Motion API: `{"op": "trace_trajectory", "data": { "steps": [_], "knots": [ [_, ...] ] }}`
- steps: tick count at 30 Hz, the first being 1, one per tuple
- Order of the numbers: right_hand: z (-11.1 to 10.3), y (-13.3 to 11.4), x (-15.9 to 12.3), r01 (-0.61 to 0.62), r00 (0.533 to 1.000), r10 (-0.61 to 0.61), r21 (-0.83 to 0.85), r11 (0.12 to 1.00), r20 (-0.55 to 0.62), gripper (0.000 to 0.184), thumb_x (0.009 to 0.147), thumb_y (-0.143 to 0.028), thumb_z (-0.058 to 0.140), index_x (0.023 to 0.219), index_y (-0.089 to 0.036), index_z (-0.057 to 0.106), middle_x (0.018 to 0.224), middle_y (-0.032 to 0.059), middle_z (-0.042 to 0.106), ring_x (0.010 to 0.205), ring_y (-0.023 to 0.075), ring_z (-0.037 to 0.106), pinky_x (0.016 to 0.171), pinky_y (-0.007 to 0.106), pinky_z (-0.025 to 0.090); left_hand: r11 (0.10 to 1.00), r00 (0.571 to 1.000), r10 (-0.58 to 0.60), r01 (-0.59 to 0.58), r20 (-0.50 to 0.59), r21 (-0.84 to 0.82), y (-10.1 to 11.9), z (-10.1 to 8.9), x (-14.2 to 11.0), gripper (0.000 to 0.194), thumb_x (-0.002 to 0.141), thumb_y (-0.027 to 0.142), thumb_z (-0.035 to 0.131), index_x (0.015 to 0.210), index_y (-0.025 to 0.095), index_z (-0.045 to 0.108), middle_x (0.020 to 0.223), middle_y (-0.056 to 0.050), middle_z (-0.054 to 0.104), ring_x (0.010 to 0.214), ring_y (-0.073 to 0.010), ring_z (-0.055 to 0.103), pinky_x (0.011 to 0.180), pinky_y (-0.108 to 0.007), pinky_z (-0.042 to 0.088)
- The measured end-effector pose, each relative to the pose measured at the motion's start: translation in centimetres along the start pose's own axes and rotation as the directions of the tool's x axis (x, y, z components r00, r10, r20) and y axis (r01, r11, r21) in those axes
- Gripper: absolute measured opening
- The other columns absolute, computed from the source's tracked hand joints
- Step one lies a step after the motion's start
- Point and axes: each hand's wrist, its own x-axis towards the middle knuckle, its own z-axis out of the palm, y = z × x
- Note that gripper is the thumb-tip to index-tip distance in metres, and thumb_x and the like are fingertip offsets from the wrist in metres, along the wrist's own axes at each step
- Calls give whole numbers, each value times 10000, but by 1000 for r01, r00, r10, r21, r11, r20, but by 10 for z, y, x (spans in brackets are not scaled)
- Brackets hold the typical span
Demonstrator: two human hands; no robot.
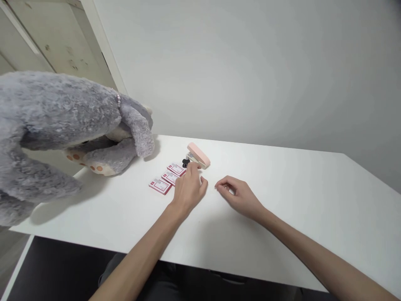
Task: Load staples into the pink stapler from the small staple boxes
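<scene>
A pink stapler [198, 155] lies near the middle of the white table [297, 196]. My left hand [189, 187] reaches toward it, fingertips at its near end by a small black piece [185, 162]; what the fingers grip is hidden. Three small red-and-white boxes [168, 178] lie in a row just left of that hand. My right hand [238, 196] rests on the table to the right, fingers curled loosely, nothing seen in it.
A big grey plush toy [62, 125] lies over the table's left end, its paws [90, 161] on the surface. A plain white wall stands behind. The table's near edge runs above my lap.
</scene>
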Motion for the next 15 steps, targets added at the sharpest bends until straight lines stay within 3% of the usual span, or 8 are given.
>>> {"op": "trace_trajectory", "data": {
  "steps": [3, 7, 15],
  "knots": [
    [0, 0, 0, 2, 1000, -2, -3, 1000, -1, 203, 1022, -375, 581, 976, -262, 743, 967, 38, 759, 845, 213, 652, 714, 340, 483, 997, 996, -72, 71, 49, 14, 0, 0, 1, 449, 962, 242, 497, 1399, 169, 431, 1120, -125, 739, 882, -296, 757, 682, -371, 494],
    [0, 1, -1, 6, 1000, -6, -5, 1000, 3, 203, 1024, -370, 577, 975, -261, 742, 963, 36, 759, 838, 211, 650, 723, 344, 480, 998, 989, -60, 54, 133, 42, -1, 1, 3, 570, 947, 220, 494, 1493, 138, 356, 907, -86, 753, 831, -313, 771, 697, -376, 492],
    [0, -1, -1, 4, 1000, -4, 1, 1000, 1, 202, 1024, -376, 579, 964, -262, 734, 967, 37, 760, 841, 213, 647, 737, 353, 485, 995, 987, 9, -25, 162, 93, -3, 3, 6, 528, 957, 230, 468, 1471, 142, 384, 841, -68, 742, 751, -302, 767, 678, -360, 489]
  ]
}}
